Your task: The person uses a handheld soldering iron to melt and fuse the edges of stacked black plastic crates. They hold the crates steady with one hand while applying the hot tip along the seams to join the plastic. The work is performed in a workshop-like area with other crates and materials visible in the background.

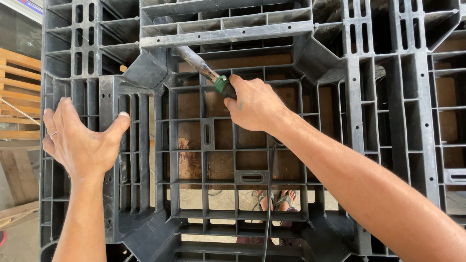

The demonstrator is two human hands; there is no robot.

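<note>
**Two hands on an upright pallet**

The right hand [252,104] came in from the lower right, forearm stretched long across the view, and its grip was wrapped tight around the dark handle of a tool [213,77]. That tool showed a green collar just above the fist and a grey metal barrel running up and left, its tip tucked under the pale crossbar near the pallet's top edge. A thin black cord [268,213] dropped from the fist down toward the bottom edge.

The left hand [80,140] was open, fingers spread, thumb hooked against a vertical rib near the pallet's left edge, palm flat on the surface. A slim ring sat on one finger.

The pallet [378,121] itself was dark grey moulded plastic, a grid of square cells and ribs, scuffed and dusty, with slotted holes in the middle cells. Brown board showed behind the openings. Wooden slats [17,82] stood beyond the left edge. Through the lower cells, sandalled feet [279,201] were visible on pale ground.
</note>
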